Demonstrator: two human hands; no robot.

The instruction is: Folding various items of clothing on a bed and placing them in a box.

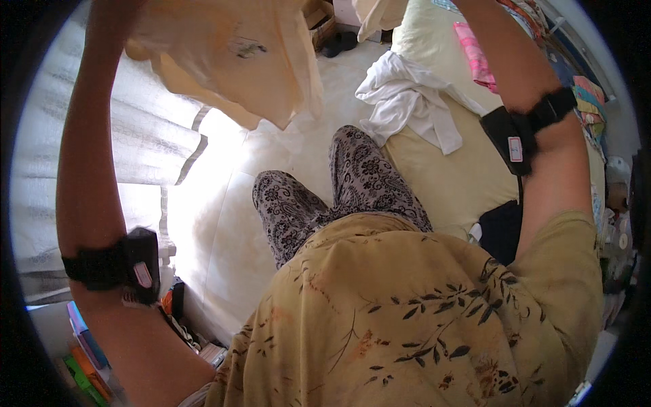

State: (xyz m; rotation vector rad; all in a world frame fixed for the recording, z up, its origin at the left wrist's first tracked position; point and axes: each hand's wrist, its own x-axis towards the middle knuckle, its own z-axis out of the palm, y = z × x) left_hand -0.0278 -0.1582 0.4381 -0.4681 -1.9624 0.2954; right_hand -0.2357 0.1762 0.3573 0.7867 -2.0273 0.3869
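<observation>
Both my arms reach up past the upper edge, so neither hand can be seen. A cream cloth (224,61), perhaps a garment, hangs beside my left forearm, with a small dark print and orange-brown patches on it. Its lower edge falls in loose folds above the floor. A smaller piece of similar cream cloth (380,15) shows at the top, left of my right forearm. What grips the cloth is out of sight. A crumpled white garment (413,95) lies on the edge of the pale yellow bed (454,180), below and left of my right forearm.
A pink cloth (475,54) and folded colourful fabrics (588,102) rest at the right. Dark cloth (500,230) lies on the bed. White curtains (142,129) hang at the left. A cardboard box (320,24) and dark footwear (339,44) stand on the far floor.
</observation>
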